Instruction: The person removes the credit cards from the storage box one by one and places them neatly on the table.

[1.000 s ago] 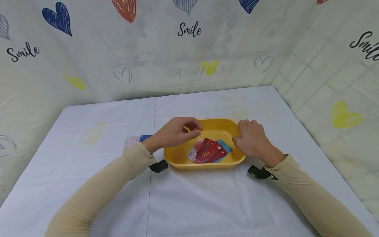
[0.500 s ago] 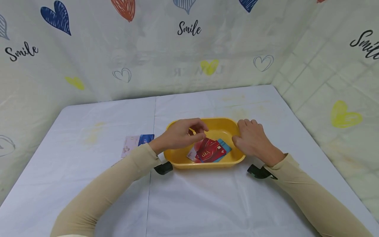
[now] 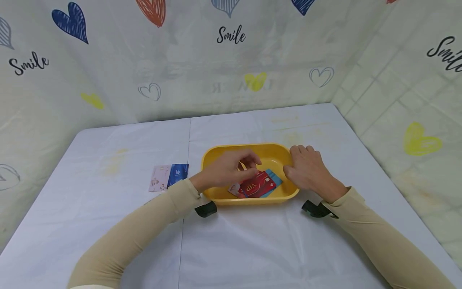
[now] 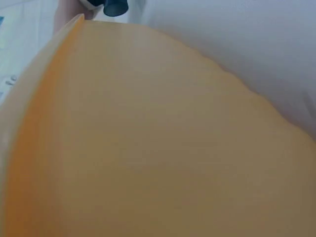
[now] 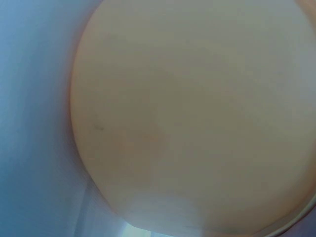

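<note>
Cards (image 3: 166, 176) flat, left of centre. Left hand (image 3: 226, 167) mid-frame, loosely curved, nothing visibly held, over red card (image 3: 259, 185) in tray (image 3: 249, 202); likely light, stiff, slippery: pinch edges. Right hand (image 3: 306, 169), right of centre, grips tray rim.

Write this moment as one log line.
left hand: over yellow tray; right hand: grips tray rim; in tray: cards; left of tray: pink card, blue card

A yellow, oblong, round-cornered tray (image 3: 249, 202) sits beneath your left hand (image 3: 225, 168), its end gripped by your right hand (image 3: 306, 170); inside, between both hands, a red rectangular VIP card (image 3: 258, 186) overlaps a light-blue card (image 3: 276, 179).
</note>
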A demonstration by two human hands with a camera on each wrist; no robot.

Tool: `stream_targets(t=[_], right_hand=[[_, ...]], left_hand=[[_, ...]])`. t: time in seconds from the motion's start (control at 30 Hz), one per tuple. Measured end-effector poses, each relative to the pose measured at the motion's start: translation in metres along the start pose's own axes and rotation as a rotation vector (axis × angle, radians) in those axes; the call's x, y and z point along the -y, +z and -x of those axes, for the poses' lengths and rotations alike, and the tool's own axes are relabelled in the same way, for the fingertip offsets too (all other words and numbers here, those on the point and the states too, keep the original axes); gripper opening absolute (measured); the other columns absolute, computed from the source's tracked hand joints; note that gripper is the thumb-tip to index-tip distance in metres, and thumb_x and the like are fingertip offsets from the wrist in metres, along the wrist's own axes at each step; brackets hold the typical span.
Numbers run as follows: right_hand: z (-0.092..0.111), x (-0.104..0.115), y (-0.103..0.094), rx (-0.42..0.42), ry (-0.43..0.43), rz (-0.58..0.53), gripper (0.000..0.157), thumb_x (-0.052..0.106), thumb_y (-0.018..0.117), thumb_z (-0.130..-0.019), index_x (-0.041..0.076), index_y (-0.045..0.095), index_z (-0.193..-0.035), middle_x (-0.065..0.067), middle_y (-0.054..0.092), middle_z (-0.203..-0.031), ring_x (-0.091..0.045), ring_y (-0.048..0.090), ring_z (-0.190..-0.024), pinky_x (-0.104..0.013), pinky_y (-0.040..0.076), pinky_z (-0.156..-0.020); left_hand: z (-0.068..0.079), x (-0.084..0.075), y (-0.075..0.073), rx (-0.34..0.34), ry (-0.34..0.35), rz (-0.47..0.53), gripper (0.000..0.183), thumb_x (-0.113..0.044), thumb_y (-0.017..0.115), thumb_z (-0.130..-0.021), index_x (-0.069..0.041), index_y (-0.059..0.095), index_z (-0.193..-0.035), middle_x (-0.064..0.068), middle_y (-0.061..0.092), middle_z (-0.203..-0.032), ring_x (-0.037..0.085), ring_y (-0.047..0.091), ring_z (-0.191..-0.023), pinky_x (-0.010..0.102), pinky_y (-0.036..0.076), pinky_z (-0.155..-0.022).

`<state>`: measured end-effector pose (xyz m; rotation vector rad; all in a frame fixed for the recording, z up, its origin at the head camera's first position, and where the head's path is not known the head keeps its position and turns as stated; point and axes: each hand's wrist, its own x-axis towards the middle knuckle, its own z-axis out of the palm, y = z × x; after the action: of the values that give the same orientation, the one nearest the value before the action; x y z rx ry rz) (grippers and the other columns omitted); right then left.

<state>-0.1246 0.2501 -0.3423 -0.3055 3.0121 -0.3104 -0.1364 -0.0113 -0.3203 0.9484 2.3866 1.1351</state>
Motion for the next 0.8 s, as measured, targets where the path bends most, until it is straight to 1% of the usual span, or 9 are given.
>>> stream_targets(t=[0.3,0.4,0.5,0.6,0.67,0.8], right_hand=[[0.000,-0.001,0.000,0.007,0.001,0.001,0.035,0.024,0.043,-0.094,-0.006,0.051,-0.109,-0.017,0.054,-0.096,-0.037,0.044,-0.092,-0.045,0.037,-0.079],[0.001,-0.002,-0.001,0.009,0.000,0.001,0.036,0.024,0.043,-0.094,-0.007,0.051,-0.110,-0.018,0.054,-0.097,-0.037,0.044,-0.093,-0.047,0.038,-0.080],[0.001,-0.002,-0.001,0.011,0.002,-0.003,0.036,0.024,0.043,-0.094,-0.007,0.051,-0.111,-0.018,0.055,-0.097,-0.037,0.044,-0.093,-0.047,0.038,-0.080],[0.000,-0.002,0.000,0.014,0.000,-0.011,0.037,0.025,0.043,-0.094,-0.007,0.051,-0.112,-0.019,0.055,-0.099,-0.038,0.044,-0.094,-0.047,0.038,-0.081],[0.000,-0.002,0.001,0.013,0.000,-0.014,0.038,0.025,0.043,-0.093,-0.007,0.051,-0.113,-0.019,0.055,-0.100,-0.038,0.044,-0.094,-0.048,0.038,-0.081],[0.000,-0.002,0.002,0.008,-0.001,-0.010,0.039,0.024,0.043,-0.093,-0.008,0.051,-0.114,-0.019,0.055,-0.099,-0.038,0.044,-0.094,-0.047,0.037,-0.080]], left_hand=[[-0.006,-0.004,0.013,-0.005,0.006,-0.003,0.031,-0.021,0.068,-0.099,-0.007,0.062,-0.126,0.003,0.069,-0.110,0.015,0.062,-0.102,0.015,0.053,-0.084],[-0.007,-0.003,0.017,-0.002,0.006,0.001,0.032,-0.019,0.069,-0.098,-0.007,0.061,-0.127,0.005,0.068,-0.112,0.018,0.062,-0.103,0.017,0.054,-0.085],[-0.008,0.000,0.020,0.019,0.003,0.018,0.036,-0.017,0.071,-0.096,-0.009,0.059,-0.129,0.008,0.067,-0.116,0.019,0.061,-0.106,0.025,0.058,-0.090],[-0.007,0.004,0.022,0.050,0.002,0.029,0.042,-0.015,0.074,-0.094,-0.010,0.056,-0.132,0.011,0.066,-0.121,0.017,0.060,-0.109,0.030,0.058,-0.096],[-0.007,0.006,0.023,0.068,0.003,0.024,0.046,-0.013,0.076,-0.093,-0.011,0.055,-0.134,0.011,0.066,-0.123,0.017,0.059,-0.111,0.030,0.057,-0.098],[-0.007,0.010,0.024,0.088,-0.025,0.019,0.051,-0.011,0.077,-0.091,-0.012,0.054,-0.136,0.009,0.065,-0.124,0.018,0.060,-0.111,0.027,0.056,-0.096]])
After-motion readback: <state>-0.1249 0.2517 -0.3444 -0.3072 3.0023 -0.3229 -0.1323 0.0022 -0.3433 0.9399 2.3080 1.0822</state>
